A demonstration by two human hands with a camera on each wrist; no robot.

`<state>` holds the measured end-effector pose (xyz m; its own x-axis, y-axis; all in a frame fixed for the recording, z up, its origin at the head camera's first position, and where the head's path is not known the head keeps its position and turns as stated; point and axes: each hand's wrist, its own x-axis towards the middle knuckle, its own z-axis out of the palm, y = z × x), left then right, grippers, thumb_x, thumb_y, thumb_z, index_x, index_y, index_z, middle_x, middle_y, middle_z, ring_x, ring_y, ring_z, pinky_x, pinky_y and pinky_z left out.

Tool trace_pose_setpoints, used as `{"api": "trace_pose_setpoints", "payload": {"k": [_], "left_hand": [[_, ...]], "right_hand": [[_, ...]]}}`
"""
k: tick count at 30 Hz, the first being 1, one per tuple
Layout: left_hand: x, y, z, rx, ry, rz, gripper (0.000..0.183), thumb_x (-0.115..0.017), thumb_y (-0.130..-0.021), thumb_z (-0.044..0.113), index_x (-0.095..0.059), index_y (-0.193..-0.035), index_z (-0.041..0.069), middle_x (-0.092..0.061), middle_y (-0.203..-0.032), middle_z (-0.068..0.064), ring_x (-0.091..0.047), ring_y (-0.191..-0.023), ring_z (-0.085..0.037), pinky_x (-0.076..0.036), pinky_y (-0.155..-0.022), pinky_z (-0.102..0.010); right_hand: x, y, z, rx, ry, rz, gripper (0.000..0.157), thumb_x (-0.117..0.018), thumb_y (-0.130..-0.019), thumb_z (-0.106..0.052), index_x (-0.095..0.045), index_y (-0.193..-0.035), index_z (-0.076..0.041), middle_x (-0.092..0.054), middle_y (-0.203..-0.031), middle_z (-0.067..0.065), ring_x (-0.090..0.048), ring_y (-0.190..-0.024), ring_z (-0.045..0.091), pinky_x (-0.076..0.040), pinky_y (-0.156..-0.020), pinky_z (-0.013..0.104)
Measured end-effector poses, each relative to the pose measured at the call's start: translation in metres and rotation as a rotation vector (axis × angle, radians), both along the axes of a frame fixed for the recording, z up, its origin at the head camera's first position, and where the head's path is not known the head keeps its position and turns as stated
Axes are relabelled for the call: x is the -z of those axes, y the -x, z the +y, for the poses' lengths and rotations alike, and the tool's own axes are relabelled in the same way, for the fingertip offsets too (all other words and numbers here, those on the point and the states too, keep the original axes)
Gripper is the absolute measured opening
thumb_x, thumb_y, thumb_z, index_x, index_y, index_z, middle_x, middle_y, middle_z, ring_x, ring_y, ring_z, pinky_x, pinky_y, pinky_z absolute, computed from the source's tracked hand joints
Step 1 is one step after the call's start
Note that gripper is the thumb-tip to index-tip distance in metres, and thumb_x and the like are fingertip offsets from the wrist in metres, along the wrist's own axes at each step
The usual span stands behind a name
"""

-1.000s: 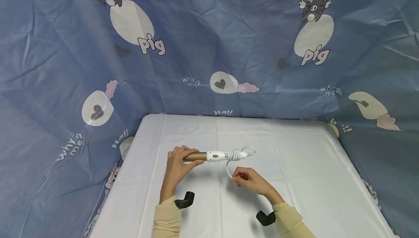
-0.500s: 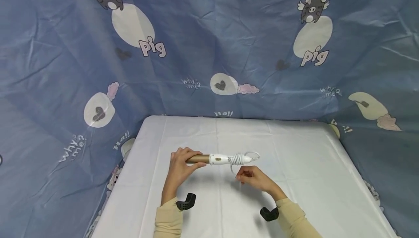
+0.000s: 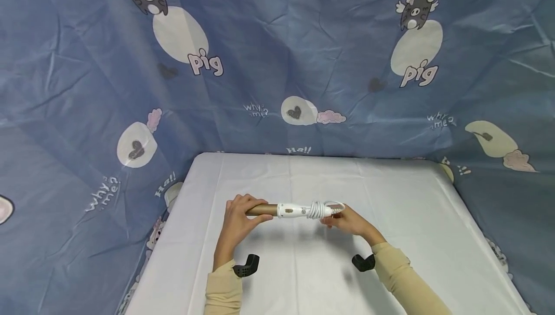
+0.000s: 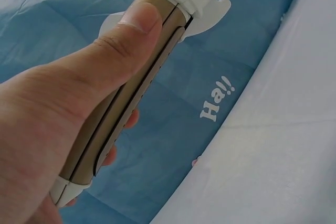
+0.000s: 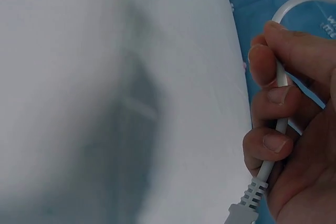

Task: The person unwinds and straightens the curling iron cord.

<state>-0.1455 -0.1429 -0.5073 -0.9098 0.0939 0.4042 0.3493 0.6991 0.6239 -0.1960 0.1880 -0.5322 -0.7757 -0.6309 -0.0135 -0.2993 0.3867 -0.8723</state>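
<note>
A curling iron with a gold barrel [image 3: 262,210] and white handle [image 3: 294,211] is held level above the white table. My left hand [image 3: 238,218] grips the barrel, with the thumb [image 4: 137,27] laid along it close to the handle in the left wrist view. Several turns of white cord [image 3: 317,210] wrap the handle near its tail end. My right hand [image 3: 344,220] is at that end, partly hidden behind the handle and cord. In the right wrist view, its curled fingers [image 5: 273,100] hold the cord, and a white plug [image 5: 242,214] hangs just below them.
A white-covered table [image 3: 260,286] lies under both hands. Blue printed fabric [image 3: 277,55] rises behind it and along both sides. A small black device [image 3: 246,265] sits at the left wrist, and another black device [image 3: 363,262] at the right.
My right hand has moved up and right, from below the handle to behind its tail end. The cord strand hanging under the handle has been drawn up. My left hand has shifted slightly right.
</note>
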Motion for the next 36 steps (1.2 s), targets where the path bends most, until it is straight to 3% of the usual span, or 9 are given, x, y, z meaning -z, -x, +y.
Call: {"api": "trace_pose_setpoints", "payload": {"k": [3, 6, 10, 15, 26, 36], "left_hand": [[0.001, -0.002, 0.001, 0.005, -0.005, 0.0, 0.039, -0.08, -0.064, 0.05, -0.072, -0.099, 0.034, -0.063, -0.087, 0.017, -0.045, -0.08, -0.005, -0.024, -0.077, -0.031], [0.002, -0.003, 0.002, 0.005, -0.005, 0.001, 0.038, -0.081, -0.064, 0.049, -0.072, -0.098, 0.034, -0.063, -0.087, 0.017, -0.045, -0.08, -0.005, -0.024, -0.076, -0.031], [0.003, -0.004, 0.003, 0.008, -0.003, -0.009, 0.037, -0.08, -0.065, 0.05, -0.072, -0.098, 0.034, -0.062, -0.087, 0.017, -0.044, -0.078, -0.005, -0.024, -0.076, -0.031], [0.005, -0.005, 0.004, 0.007, 0.001, -0.03, 0.037, -0.081, -0.064, 0.048, -0.072, -0.097, 0.034, -0.062, -0.086, 0.016, -0.044, -0.078, -0.006, -0.025, -0.076, -0.031], [0.012, -0.005, 0.004, -0.002, 0.0, -0.042, 0.038, -0.081, -0.064, 0.05, -0.072, -0.097, 0.035, -0.061, -0.085, 0.017, -0.045, -0.078, -0.006, -0.025, -0.075, -0.031], [0.015, -0.001, 0.004, -0.002, 0.03, -0.065, 0.038, -0.079, -0.065, 0.052, -0.072, -0.099, 0.036, -0.061, -0.086, 0.018, -0.044, -0.078, -0.005, -0.025, -0.076, -0.031]], "right_hand": [[-0.002, 0.007, 0.007, 0.005, -0.049, 0.043, 0.008, -0.062, -0.09, -0.007, -0.066, -0.096, -0.01, -0.065, -0.086, 0.019, -0.059, -0.07, 0.018, -0.048, -0.065, 0.029], [0.001, 0.015, 0.014, -0.012, -0.055, 0.109, 0.014, -0.062, -0.086, 0.0, -0.066, -0.092, -0.012, -0.066, -0.084, 0.012, -0.054, -0.071, 0.007, -0.047, -0.068, 0.028], [-0.001, 0.023, 0.018, -0.029, -0.041, 0.15, 0.01, -0.062, -0.09, -0.004, -0.066, -0.088, -0.013, -0.062, -0.078, 0.001, -0.051, -0.069, 0.008, -0.046, -0.065, 0.024], [-0.01, 0.029, 0.02, 0.035, -0.067, 0.134, 0.011, -0.063, -0.091, -0.023, -0.068, -0.087, -0.013, -0.065, -0.077, 0.003, -0.055, -0.065, 0.012, -0.045, -0.059, 0.023], [-0.032, 0.03, 0.022, 0.114, -0.131, 0.191, 0.01, -0.062, -0.092, -0.021, -0.07, -0.088, -0.016, -0.063, -0.073, -0.002, -0.044, -0.054, 0.004, -0.039, -0.05, 0.023], [-0.055, 0.03, 0.021, 0.134, -0.136, 0.281, 0.008, -0.063, -0.092, -0.02, -0.069, -0.086, -0.021, -0.061, -0.072, -0.005, -0.048, -0.054, 0.006, -0.041, -0.05, 0.024]]}}
